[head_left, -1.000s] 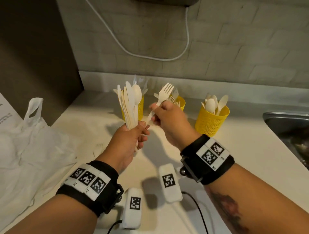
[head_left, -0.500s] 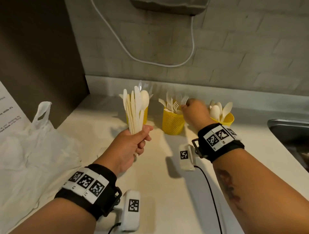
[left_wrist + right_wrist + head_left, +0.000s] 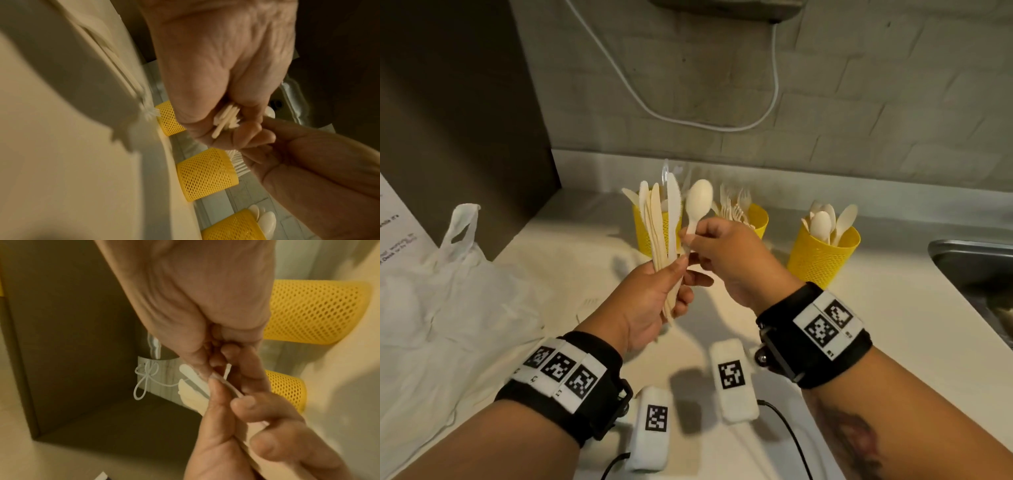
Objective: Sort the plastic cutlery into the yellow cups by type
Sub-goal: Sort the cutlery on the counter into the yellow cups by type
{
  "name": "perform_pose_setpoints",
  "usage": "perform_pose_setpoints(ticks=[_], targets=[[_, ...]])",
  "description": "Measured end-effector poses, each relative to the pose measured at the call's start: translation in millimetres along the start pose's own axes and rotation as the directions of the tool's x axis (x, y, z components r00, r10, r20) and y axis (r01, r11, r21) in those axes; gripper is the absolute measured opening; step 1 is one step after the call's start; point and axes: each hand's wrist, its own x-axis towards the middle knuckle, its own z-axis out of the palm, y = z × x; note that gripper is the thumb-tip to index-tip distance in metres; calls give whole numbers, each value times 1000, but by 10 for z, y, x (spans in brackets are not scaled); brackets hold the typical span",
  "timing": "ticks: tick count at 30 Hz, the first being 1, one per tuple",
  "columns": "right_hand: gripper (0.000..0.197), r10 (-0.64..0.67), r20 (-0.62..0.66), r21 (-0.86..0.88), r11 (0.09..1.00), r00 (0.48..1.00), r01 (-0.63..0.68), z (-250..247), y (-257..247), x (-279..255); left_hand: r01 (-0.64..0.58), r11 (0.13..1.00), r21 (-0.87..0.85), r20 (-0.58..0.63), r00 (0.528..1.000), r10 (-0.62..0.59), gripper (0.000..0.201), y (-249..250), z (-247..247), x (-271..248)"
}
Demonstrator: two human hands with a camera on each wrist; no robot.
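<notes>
Three cups (image 3: 822, 260) stand in a row behind both hands (image 3: 688, 270).

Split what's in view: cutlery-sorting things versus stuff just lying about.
Job:
spoon in right hand
knife bundle in left hand
knife cup
fork cup
spoon cup

Lying about:
plastic bag
sink
white cable
</notes>
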Motion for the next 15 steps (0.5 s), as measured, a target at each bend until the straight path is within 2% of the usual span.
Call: perform_pose_setpoints(ticks=[2,4,5,6,7,8,9,10,11,13,15], targets=[[17,-66,-148,35,997,987,72,-101,-45,46,-11,1000,20,-82,997,13,23,-7,-30,31],[15,-231,-318,-46,973,920,228,-336,-140,98,-17,1000,12,-186,982,19,24,-24,-83,82],[16,-333,-419,-142,943,844,301,-497,-190,110,-16,1000,1,-226,974,16,23,-31,-111,98],[15,-444,-510,-279,895,737,347,-682,-225,109,-13,1000,-6,-256,967,11,21,-37,-139,107],[14,-547,-569,-432,834,614,343,-876,-228,108,-8,1000,-5,-272,962,6,19,-39,-163,107],[17,-622,-588,-563,774,517,290,-1065,-207,93,-4,1000,5,-276,961,5,17,-40,-180,105],[20,-652,-591,-641,737,474,215,-1229,-164,65,-5,1000,16,-267,964,9,17,-39,-190,101],[21,-633,-607,-664,736,479,131,-1358,-88,53,-7,1000,25,-252,968,13,18,-36,-183,100],[20,-588,-630,-669,743,507,32,-1468,14,37,-5,1000,29,-239,971,11,20,-32,-164,99],[18,-497,-641,-702,688,585,-184,-1610,279,62,17,1000,3,-230,973,-16,25,-15,-111,101],[19,-425,-605,-736,620,673,-271,-1658,505,104,55,995,-88,-213,974,-72,29,-1,-62,95]])
